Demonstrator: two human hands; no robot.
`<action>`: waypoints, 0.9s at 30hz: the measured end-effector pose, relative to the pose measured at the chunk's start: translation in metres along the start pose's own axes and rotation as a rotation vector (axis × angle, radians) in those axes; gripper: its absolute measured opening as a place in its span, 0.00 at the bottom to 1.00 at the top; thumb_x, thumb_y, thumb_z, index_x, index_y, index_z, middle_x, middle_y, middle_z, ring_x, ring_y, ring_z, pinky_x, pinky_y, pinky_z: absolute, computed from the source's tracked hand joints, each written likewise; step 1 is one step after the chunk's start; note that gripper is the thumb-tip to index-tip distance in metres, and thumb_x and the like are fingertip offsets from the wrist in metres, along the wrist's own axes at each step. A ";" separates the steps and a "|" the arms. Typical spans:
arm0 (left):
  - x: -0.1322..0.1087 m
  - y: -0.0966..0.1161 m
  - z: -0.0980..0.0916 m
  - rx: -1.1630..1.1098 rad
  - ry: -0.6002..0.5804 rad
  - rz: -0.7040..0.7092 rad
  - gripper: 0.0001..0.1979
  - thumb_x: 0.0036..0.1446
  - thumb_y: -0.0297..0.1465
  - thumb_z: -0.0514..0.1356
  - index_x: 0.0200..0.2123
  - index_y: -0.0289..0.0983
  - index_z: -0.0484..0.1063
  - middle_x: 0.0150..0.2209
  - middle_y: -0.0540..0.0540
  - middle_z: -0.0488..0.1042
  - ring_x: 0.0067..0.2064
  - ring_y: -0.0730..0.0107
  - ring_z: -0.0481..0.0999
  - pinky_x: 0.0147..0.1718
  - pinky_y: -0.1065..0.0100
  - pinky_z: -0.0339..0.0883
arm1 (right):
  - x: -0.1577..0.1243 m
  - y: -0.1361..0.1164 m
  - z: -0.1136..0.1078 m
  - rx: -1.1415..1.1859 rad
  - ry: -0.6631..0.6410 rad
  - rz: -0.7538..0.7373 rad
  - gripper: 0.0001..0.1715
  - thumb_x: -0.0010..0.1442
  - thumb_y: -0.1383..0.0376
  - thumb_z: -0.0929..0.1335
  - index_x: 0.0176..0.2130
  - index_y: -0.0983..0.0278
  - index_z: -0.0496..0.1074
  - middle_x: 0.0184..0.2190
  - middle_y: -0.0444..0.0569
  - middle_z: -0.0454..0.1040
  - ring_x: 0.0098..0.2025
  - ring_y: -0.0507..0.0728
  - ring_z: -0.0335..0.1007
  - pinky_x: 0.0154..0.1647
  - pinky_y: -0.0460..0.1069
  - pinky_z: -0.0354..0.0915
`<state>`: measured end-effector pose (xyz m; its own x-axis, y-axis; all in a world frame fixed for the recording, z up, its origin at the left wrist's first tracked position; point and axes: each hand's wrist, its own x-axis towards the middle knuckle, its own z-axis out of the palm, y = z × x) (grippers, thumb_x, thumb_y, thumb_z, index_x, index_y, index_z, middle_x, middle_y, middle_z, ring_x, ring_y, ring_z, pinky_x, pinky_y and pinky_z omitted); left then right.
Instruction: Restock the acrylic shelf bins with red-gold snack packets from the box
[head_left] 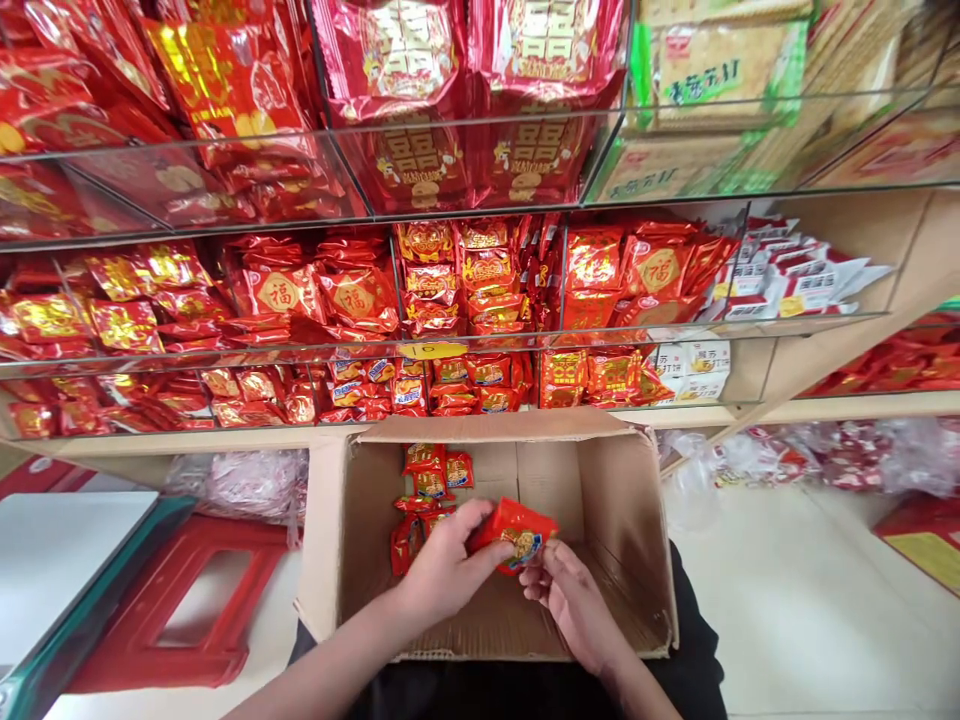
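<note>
An open cardboard box sits in front of me, its far flap folded outward. Over its middle, my left hand grips a red snack packet with the thumb across its front. My right hand pinches the same packet's right corner between curled fingers. The packet is tilted and has a gold and blue print. Several similar red packets lie inside the box at its left; my left hand and forearm cover some of them.
Shelves behind clear dividers hold red packets, magenta packs, green-edged cracker packs and white packets. A red plastic stool stands at the left beside a pale, green-edged surface. Plastic bags lie under the lowest shelf.
</note>
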<state>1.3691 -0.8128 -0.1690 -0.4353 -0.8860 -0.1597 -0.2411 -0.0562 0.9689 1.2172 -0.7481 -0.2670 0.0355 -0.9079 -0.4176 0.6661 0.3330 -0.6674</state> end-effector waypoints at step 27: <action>0.222 0.026 -0.050 1.185 -0.139 0.078 0.12 0.54 0.33 0.53 0.40 0.35 0.67 0.46 0.44 0.66 0.48 0.64 0.64 0.48 0.54 0.56 | 0.016 0.002 -0.008 0.144 0.167 0.156 0.12 0.47 0.61 0.70 0.30 0.65 0.65 0.25 0.44 0.71 0.24 0.46 0.66 0.23 0.41 0.60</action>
<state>1.3091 -1.0340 -0.1695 -0.5565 -0.8070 -0.1978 -0.8281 0.5194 0.2107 1.2133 -0.7602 -0.2796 0.0305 -0.7897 -0.6127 0.7620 0.4151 -0.4970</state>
